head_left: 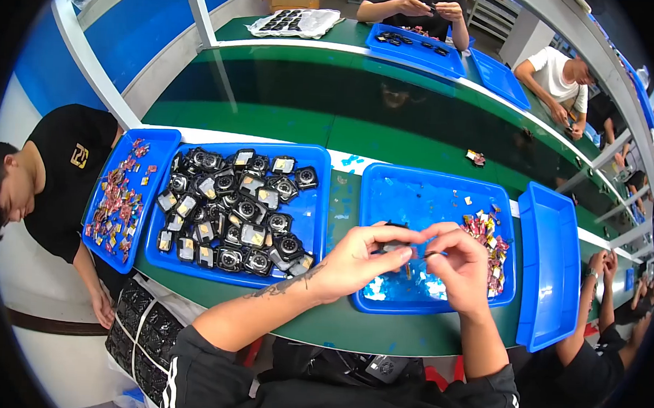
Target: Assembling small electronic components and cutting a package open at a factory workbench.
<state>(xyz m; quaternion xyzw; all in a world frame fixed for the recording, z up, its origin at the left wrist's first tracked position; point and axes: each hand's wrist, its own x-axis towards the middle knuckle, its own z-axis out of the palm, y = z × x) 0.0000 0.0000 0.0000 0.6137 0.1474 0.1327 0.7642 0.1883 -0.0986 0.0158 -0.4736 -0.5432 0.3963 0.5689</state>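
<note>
Item: one small dark part (395, 224), at the fingertips of your left hand (357, 260), above the middle of the film-strewn tray (410, 307); long axis not discernible. Left was the nearer hand, thumb and fingers pinched on it. Your right hand (461, 274) lay just beside, fingers drawn narrow; whether it gripped anything, you could not tell. In that tray, right side: pink-and-yellow pieces (497, 248). Left of it, past a narrow strip of green worktop (338, 237): black casings (250, 209). Right: another blue tray (550, 265). Nearer you: the worktop's edge.
</note>
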